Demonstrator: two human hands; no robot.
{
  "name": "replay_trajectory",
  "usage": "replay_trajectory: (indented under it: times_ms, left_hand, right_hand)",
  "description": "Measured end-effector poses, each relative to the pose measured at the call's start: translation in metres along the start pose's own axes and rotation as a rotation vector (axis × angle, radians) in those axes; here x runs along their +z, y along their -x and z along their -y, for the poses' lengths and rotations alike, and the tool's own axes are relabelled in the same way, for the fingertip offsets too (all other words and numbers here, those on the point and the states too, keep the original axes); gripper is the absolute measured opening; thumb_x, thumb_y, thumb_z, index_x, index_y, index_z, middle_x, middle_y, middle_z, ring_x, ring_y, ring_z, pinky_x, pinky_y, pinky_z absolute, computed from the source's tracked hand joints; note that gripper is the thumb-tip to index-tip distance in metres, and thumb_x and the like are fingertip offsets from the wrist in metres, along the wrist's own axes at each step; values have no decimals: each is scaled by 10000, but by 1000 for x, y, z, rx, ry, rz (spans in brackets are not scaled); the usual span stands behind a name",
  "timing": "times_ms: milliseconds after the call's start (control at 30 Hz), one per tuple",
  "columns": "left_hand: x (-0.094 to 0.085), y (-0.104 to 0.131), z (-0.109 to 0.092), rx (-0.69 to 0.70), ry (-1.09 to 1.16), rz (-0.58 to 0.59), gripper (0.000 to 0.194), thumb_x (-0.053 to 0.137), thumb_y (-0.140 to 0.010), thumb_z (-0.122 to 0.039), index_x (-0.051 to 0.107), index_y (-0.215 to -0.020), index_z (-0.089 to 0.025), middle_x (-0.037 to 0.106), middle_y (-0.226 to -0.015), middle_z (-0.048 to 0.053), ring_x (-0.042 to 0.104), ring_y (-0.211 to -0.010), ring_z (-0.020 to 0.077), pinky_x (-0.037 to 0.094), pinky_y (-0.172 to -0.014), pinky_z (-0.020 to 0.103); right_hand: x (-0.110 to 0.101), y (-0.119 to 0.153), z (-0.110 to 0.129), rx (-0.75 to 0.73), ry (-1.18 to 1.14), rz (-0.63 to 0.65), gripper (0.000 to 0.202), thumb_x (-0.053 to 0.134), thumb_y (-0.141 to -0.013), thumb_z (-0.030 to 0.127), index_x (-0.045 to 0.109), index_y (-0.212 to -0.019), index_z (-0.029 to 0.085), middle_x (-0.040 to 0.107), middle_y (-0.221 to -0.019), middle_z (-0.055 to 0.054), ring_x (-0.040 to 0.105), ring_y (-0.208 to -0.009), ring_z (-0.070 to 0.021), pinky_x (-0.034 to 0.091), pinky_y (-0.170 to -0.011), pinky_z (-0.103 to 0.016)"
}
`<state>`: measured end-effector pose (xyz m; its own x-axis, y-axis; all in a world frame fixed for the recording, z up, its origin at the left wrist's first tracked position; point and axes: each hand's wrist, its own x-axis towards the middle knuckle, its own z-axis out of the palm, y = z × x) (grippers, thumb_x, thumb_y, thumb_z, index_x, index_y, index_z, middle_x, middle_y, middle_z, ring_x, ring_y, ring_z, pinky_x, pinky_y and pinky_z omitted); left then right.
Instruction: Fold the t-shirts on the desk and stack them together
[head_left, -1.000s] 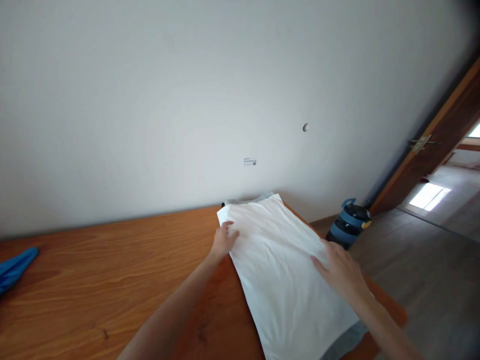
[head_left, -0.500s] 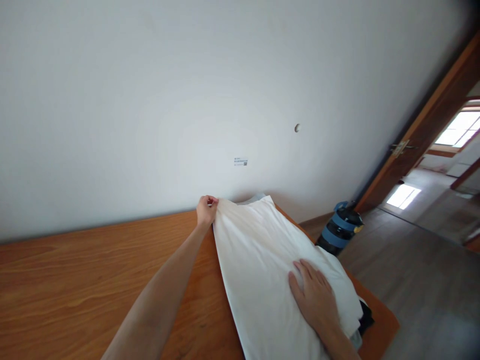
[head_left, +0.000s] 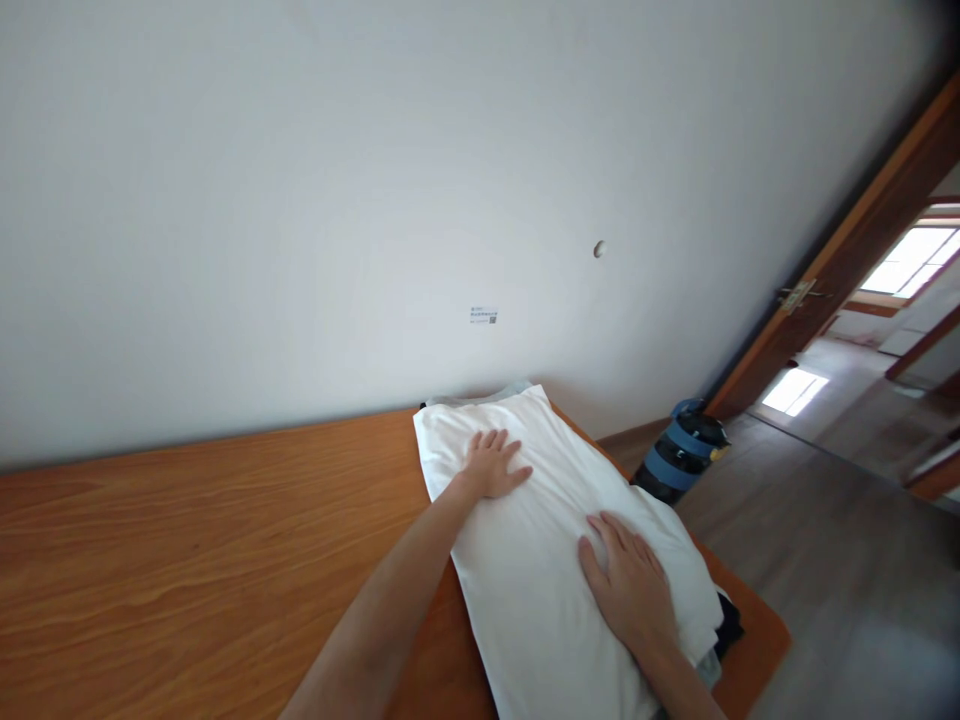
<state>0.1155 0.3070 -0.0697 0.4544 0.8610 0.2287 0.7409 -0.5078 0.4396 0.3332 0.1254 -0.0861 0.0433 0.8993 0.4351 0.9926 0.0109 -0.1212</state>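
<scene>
A white cloth garment (head_left: 525,580) lies folded lengthwise over other cloths at the right end of the wooden table (head_left: 225,540). My left hand (head_left: 495,466) rests flat on its upper part, fingers spread. Lower down and to the right, my right hand (head_left: 630,580) also lies open on the white fabric. Grey cloth (head_left: 484,397) peeks out past the far edge of the white one. Some black cloth (head_left: 729,625) shows from under its right side. What kind of garment it is, I cannot tell.
A white wall (head_left: 300,200) with a small printed label (head_left: 484,315) rises behind the table. On the floor to the right stands a black and blue cylindrical container (head_left: 679,455). Beyond it is an open wooden door (head_left: 832,270).
My left hand has let go of the far left corner of the white cloth and moved right and nearer, onto the fabric, with its fingers spread. My right hand stays in place.
</scene>
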Motion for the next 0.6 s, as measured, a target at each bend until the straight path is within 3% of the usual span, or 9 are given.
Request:
replay_trajectory:
  times_ms: [167, 300, 400, 467, 600]
  left_hand:
    - [-9, -9, 21, 28, -10, -43, 450, 534, -977, -466, 627, -1363, -253, 526, -1559, 110, 400, -1495, 327, 193, -1263, 554]
    - [-15, 18, 14, 95, -28, -95, 384, 469, -1008, -288, 640, -1338, -192, 551, -1528, 149, 465, -1454, 297, 281, -1244, 511]
    - [-19, 63, 12, 202, -39, -37, 421, 485, -1021, -355, 607, -1402, -224, 516, -1566, 120, 448, -1472, 286, 291, -1247, 504]
    - [-29, 102, 21, 260, -39, 19, 479, 438, -1045, -423, 548, -1473, -238, 435, -1622, 118, 379, -1516, 286, 261, -1258, 523]
    - [-67, 190, 55, 140, -68, 46, 543, 426, -1047, -453, 469, -1540, -229, 389, -1640, 142, 350, -1530, 292, 263, -1256, 551]
  right_hand:
    - [1, 1, 0, -10, 8, -26, 496, 359, -1007, 431, 649, -1269, 125, 669, -1354, -186, 609, -1272, -334, 432, -1111, -530]
    - [5, 0, -3, -24, 7, -41, 496, 367, -998, 452, 653, -1249, 134, 681, -1335, -188, 620, -1257, -346, 440, -1097, -556]
    - [8, 0, -4, -30, 7, -44, 498, 360, -992, 461, 649, -1240, 140, 679, -1336, -191, 624, -1255, -347, 443, -1093, -554]
    - [9, 0, -4, -31, 16, -34, 503, 354, -982, 471, 645, -1238, 150, 679, -1339, -183, 631, -1245, -344, 446, -1087, -541]
    - [9, 1, -10, -31, 31, -13, 497, 343, -949, 494, 650, -1211, 204, 709, -1300, -140, 664, -1179, -336, 463, -1045, -527]
